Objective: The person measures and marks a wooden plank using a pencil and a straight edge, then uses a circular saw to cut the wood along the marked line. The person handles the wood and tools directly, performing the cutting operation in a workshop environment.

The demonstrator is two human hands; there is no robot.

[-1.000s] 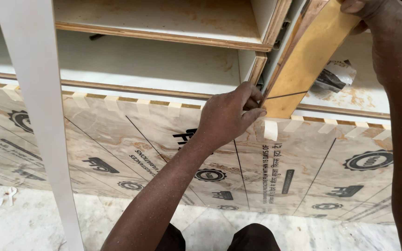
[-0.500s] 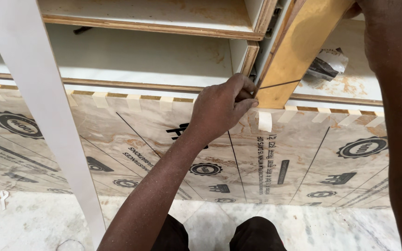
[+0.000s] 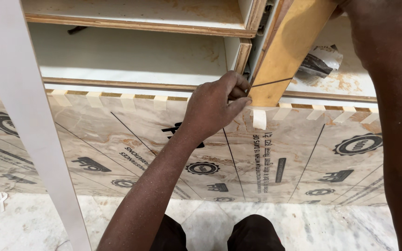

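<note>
The wire (image 3: 271, 82) is running as a thin, dark, straight line from the pinching fingers of the left hand (image 3: 215, 104) across the face of the plank (image 3: 294, 42), slightly upward to the right. It is looking taut, and I judge it is very light and stiff enough to keep a line, but thin and probably slippery, so it is needing a firm pinch near its end, close to the plank edge, where the hand is gripping it now. The left hand is closing on the wire end between thumb and fingertips. The right hand is mostly out of view at the top corner; only the arm (image 3: 391, 116) is showing, and I cannot tell what it is doing. The plank is leaning, yellowish-brown, just to the right of the grip. Below the grip a panel (image 3: 117, 139) with marble pattern and protective film is standing, with tape pieces (image 3: 259, 118) along its top edge. Above the grip, a shelf (image 3: 131, 51) is opening, white inside.
</note>
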